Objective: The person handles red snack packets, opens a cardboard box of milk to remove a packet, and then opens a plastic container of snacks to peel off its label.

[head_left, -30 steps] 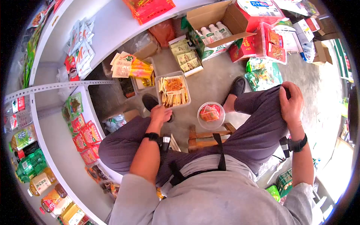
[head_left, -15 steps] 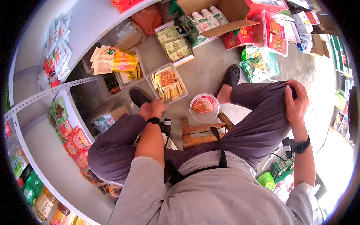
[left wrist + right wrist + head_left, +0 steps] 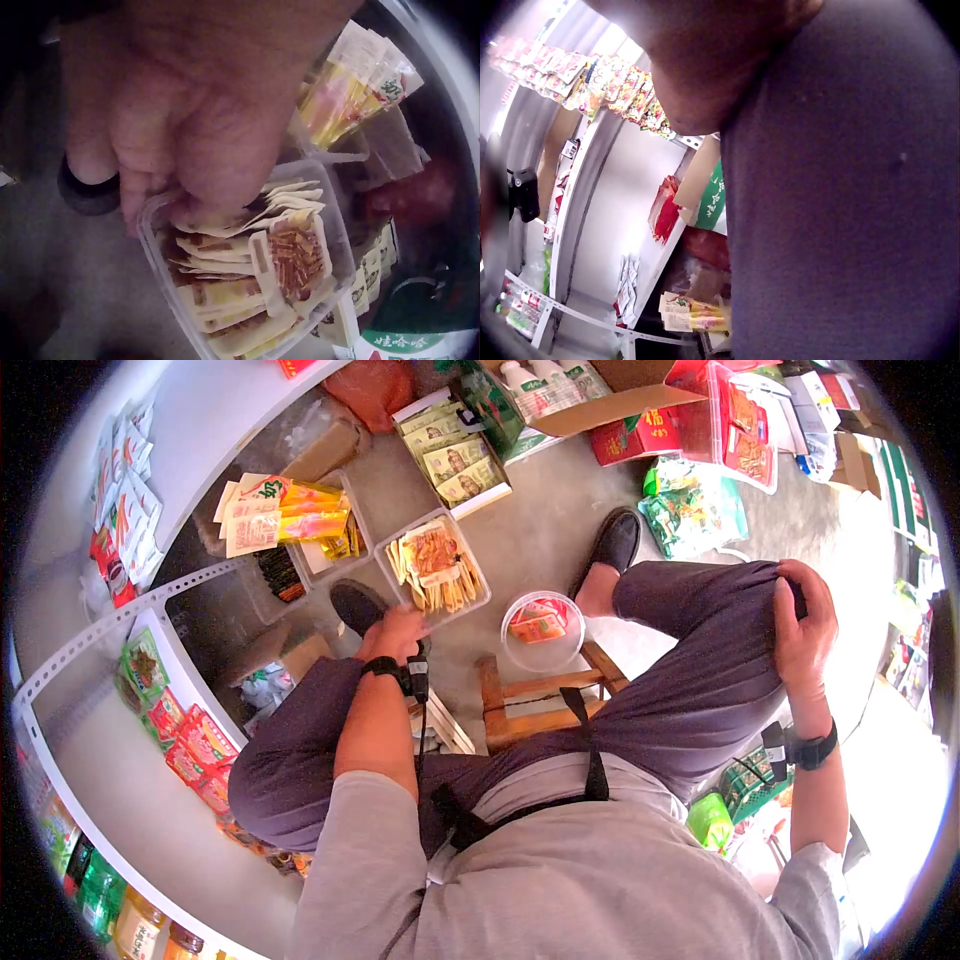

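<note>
In the head view, my left hand (image 3: 398,632) is at the near-left corner of a clear plastic tub (image 3: 482,595) on the floor. The left wrist view shows one digit over the rim of the tub (image 3: 346,251) and another finger outside it, gripping the edge; the fingertips are partly hidden. Many flat cream-coloured packets (image 3: 225,296) stand in the tub, with a packet of reddish-brown food (image 3: 296,262) on top. My right hand (image 3: 808,620) rests on the right knee, holding nothing visible, its fingers over the trouser cloth.
A round clear tub (image 3: 543,632) with red packets stands before a wooden stool (image 3: 512,732). Beyond are a tub holding yellow packets (image 3: 290,520), a box of green packets (image 3: 460,460) and a carton of white bottles (image 3: 610,410). White shelving (image 3: 110,760) curves along the left.
The head view has shifted, moving the floor items up and left in it. My left hand stays by the tub's near edge; my right hand remains on the knee.
</note>
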Motion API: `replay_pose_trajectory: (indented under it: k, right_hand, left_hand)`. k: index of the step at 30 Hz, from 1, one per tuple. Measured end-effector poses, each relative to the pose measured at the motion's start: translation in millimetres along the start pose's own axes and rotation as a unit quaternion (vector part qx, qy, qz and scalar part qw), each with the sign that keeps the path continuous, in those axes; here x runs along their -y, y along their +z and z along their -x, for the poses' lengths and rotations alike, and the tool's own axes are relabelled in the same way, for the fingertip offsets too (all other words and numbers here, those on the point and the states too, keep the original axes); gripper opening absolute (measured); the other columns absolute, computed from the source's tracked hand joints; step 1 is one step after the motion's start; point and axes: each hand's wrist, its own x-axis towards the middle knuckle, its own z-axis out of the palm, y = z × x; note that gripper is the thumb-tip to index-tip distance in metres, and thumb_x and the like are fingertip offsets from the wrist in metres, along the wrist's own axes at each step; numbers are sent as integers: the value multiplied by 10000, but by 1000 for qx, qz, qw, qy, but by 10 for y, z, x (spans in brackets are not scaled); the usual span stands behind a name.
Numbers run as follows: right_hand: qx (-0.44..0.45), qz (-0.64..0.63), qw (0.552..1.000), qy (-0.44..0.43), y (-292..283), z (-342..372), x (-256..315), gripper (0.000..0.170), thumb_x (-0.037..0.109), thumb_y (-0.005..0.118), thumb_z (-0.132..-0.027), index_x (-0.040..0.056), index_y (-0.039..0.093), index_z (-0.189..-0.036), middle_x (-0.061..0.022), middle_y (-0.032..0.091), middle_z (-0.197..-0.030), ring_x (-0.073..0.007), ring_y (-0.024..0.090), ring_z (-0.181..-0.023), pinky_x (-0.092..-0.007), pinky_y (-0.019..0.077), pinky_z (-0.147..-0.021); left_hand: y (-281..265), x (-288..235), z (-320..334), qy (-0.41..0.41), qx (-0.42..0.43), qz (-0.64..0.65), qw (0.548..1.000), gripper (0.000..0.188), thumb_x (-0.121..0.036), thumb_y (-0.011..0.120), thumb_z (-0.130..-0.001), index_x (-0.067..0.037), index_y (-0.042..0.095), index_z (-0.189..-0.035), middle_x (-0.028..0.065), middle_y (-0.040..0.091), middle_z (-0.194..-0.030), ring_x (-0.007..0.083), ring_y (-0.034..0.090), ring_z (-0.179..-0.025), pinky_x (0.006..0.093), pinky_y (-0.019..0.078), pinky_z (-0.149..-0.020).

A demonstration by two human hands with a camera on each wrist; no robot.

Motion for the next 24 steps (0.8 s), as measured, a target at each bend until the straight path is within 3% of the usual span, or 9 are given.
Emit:
replay_pose_trajectory:
  k: [3,7,10,12,14,16,19,23,24]
  right_hand:
    - [5,5,1000,4,-7,6,-2,172,98,671,-940,25,700,-1092,-143,716,-1072,-306,685,-1025,-377,519,-950]
    - [2,11,1000,3,-9,9,-22,177,97,671,-940,23,700,-1098,-141,717,-1075,-305,685,-1030,-375,517,-957]
    - [3,14,1000,2,-16,4,-17,180,94,668,-942,20,700,-1103,-141,718,-1076,-301,687,-1033,-374,518,-958]
    - [4,6,1000,6,-22,11,-6,181,91,665,-944,18,699,-1106,-142,718,-1076,-298,688,-1034,-374,517,-958]
    - [4,9,1000,6,-24,8,-23,182,87,664,-945,17,699,-1109,-144,717,-1076,-297,687,-1031,-374,517,-956]
    - [4,11,1000,6,-26,9,-27,181,82,665,-944,16,698,-1109,-146,716,-1077,-297,686,-1028,-373,517,-956]
    - [4,7,1000,8,-25,8,-15,176,76,668,-941,14,695,-1104,-148,713,-1075,-300,685,-1024,-373,516,-954]
    - [6,2,1000,8,-30,5,-31,169,71,670,-938,12,691,-1094,-148,710,-1069,-303,683,-1016,-375,517,-951]
    - [6,4,1000,7,-33,3,-27,167,70,671,-937,11,691,-1092,-147,709,-1067,-304,682,-1014,-375,517,-950]
  left_hand:
    - [607,-401,268,-103,-147,-111,978,198,-110,601,-969,3,626,-1130,146,669,-1112,291,719,-1034,368,604,-857]
    - [26,-84,-59,-71,-29,-259,963,223,-153,650,-960,-10,654,-1131,172,681,-1048,294,736,-929,399,600,-758]
    - [503,-460,306,79,29,-734,674,200,-198,683,-942,-19,693,-1031,142,694,-902,275,735,-861,444,577,-701]
    - [217,-239,144,233,52,-769,593,215,-241,696,-927,-27,708,-945,111,693,-814,265,724,-796,471,553,-662]
    - [57,136,-115,139,-25,-379,915,260,-279,690,-914,-27,700,-852,92,685,-741,268,705,-741,476,536,-638]
    - [153,169,-146,71,-67,-372,923,275,-280,675,-910,-27,714,-808,111,700,-756,301,706,-756,482,544,-645]
    - [306,66,-217,33,-64,-741,668,270,-232,652,-909,-13,734,-774,172,737,-831,364,728,-817,476,582,-683]
    - [126,440,-517,-50,-97,-640,761,257,-178,652,-882,32,708,-746,195,729,-763,360,739,-769,455,595,-681]
    - [324,417,-443,-100,-167,-451,871,205,-147,650,-879,42,707,-824,200,730,-768,349,747,-778,461,592,-706]
